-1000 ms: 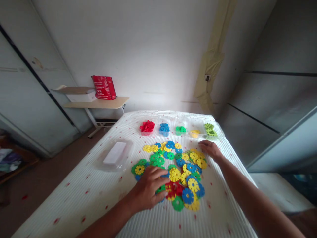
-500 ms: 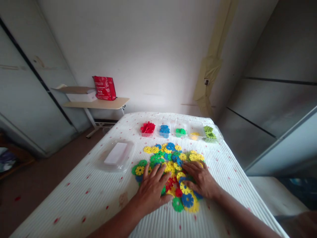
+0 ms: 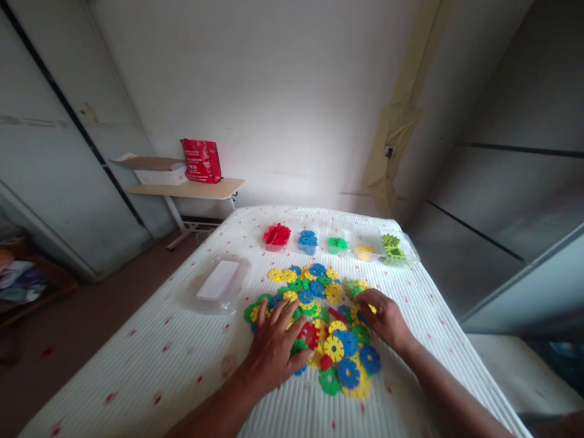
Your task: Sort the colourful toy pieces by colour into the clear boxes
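A heap of flat plastic gear-shaped discs [image 3: 326,316] in yellow, blue, green and red lies on the white bed cover [image 3: 182,359]. My left hand [image 3: 276,350] rests flat on the heap's left side, fingers spread and open. My right hand [image 3: 385,316] sits on the heap's right side with fingers curled over the discs; whether they hold one is hidden. At the far end stands a row of small clear tubs: red pieces [image 3: 276,235], blue pieces [image 3: 308,239], green pieces [image 3: 337,244], yellow pieces [image 3: 364,250] and lime pieces [image 3: 393,249].
A clear plastic lid or tray [image 3: 218,283] lies left of the heap. Beyond the bed a small side table [image 3: 191,190] carries a red bag [image 3: 201,161] and a white box. Grey cabinet fronts stand on both sides, and the bed's right edge drops off near my right arm.
My right hand came back from the far tubs to the heap's right side and its fingers have curled. My left hand stayed on the heap. Discs shifted a little.
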Motion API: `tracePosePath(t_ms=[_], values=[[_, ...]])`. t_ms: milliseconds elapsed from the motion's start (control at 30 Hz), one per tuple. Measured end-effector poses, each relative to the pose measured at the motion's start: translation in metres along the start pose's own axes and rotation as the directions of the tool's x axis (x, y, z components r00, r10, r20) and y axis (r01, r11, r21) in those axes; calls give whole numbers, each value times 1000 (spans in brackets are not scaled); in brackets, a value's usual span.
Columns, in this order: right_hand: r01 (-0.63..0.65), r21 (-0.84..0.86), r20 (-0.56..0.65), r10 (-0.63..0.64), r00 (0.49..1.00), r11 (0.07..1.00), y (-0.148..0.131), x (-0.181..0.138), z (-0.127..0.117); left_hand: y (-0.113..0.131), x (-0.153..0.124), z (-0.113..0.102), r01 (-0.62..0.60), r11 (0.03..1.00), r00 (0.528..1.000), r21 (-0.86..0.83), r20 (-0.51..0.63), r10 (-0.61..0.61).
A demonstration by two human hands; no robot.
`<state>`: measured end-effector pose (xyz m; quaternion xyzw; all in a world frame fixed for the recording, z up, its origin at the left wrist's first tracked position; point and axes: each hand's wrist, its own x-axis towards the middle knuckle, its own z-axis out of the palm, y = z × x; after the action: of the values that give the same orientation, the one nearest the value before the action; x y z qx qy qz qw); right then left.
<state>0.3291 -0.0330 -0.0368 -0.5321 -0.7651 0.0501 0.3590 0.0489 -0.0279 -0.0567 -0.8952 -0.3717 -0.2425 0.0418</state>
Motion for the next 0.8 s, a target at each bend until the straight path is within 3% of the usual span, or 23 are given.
tracePosePath(t_ms=[100,233,367,533,633,800], values=[[8,14,91,-9,996,1000,-4,-3,2,6,4,-7,-30,996,997,-84,-72,24],[80,-133,224,-49,973,988,-18,1,16,11,3,-7,-75,986,997,-152,-11,74],[125,-222,255,-66,965,967,-22,3,24,13,1,-6,-75,984,997,-164,21,80],[113,-298,260,-33,965,948,-21,4,27,13,3,-4,-34,992,997,-124,61,42],[55,-332,197,13,980,942,-19,6,27,12,5,0,7,997,999,-79,43,-3],[33,-53,85,-29,996,998,-17,4,15,11,4,4,62,998,998,3,-18,-62]])
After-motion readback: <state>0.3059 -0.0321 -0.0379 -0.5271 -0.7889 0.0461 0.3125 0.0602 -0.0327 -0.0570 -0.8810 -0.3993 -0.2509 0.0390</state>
